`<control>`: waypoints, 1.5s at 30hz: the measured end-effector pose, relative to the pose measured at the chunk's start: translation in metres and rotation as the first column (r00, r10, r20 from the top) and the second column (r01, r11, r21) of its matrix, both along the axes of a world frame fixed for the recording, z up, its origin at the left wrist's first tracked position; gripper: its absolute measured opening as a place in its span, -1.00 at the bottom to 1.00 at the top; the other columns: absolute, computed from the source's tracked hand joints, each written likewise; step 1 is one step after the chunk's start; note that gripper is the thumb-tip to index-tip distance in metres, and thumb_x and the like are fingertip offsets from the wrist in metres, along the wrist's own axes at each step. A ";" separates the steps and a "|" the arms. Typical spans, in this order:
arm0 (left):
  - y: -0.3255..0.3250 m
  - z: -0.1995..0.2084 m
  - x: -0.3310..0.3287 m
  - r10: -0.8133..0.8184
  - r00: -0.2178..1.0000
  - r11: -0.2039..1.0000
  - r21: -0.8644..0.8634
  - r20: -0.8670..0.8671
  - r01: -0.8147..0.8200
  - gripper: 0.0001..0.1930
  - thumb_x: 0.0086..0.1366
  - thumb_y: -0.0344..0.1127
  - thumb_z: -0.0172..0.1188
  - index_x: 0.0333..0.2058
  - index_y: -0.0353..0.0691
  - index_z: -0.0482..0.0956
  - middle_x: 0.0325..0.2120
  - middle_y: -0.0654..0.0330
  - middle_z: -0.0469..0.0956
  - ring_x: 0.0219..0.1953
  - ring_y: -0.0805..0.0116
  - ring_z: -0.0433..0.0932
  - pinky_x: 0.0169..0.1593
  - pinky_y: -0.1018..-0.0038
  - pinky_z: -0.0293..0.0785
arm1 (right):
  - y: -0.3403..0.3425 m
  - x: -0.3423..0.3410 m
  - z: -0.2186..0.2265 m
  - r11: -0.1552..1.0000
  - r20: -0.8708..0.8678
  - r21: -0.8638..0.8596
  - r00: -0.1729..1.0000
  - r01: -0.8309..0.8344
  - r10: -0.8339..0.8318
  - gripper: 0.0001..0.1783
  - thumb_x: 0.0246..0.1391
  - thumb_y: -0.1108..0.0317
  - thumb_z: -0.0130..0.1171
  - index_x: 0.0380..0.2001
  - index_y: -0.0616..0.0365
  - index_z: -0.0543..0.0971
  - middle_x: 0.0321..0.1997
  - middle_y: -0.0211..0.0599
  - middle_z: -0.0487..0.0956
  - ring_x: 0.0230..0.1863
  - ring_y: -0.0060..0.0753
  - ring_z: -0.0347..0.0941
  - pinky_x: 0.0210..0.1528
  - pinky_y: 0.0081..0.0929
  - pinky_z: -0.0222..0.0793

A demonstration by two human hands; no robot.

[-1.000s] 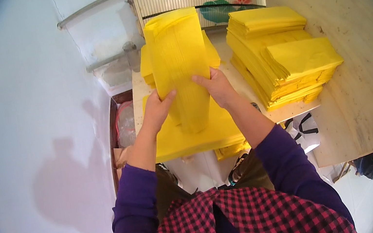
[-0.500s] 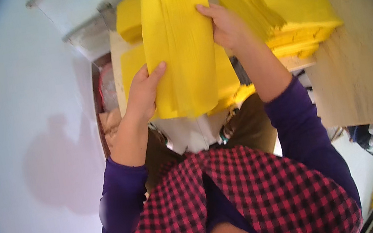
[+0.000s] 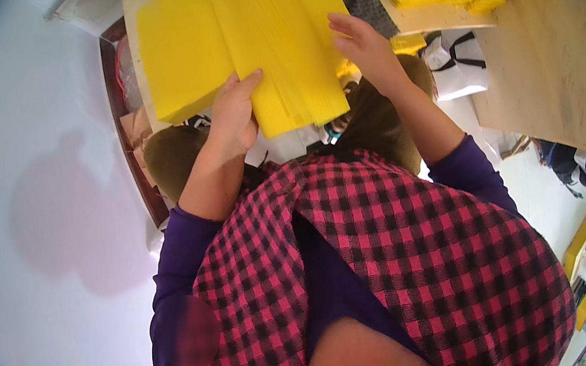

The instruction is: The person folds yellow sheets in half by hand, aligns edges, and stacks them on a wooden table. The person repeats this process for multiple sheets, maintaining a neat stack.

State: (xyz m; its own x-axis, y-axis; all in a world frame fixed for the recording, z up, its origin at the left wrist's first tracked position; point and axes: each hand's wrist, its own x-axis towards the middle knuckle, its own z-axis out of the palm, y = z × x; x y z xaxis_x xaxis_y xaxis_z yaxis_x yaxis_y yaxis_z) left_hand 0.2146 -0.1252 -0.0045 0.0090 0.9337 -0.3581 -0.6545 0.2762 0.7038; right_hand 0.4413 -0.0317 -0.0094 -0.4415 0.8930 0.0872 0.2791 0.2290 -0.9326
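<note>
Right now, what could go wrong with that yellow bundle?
1. Uneven grip: the left hand holds the yellow bundle by its left edge, while the right hand is open at the other side, contact unclear. The layers might fan out or slip.
2. Overhang: the bundle's near end juts past the front edge of the yellow pile, so it could sag or slide off toward the person.

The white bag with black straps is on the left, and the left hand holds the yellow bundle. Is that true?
No: in the head view the white bag is on the right; the left hand does hold the yellow bundle.
</note>
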 end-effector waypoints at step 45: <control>-0.019 -0.013 0.023 -0.023 0.999 1.000 0.000 0.030 0.023 -0.68 0.34 -0.35 0.03 0.04 -0.29 0.36 -0.03 0.12 0.47 -0.03 0.24 0.49 0.03 0.29 0.45 | -0.087 -0.013 -0.007 0.749 0.428 0.588 0.903 -0.307 0.035 -0.48 -0.05 0.35 0.19 0.05 0.11 0.42 0.17 -0.18 0.39 0.26 -0.05 0.20 0.28 -0.01 0.03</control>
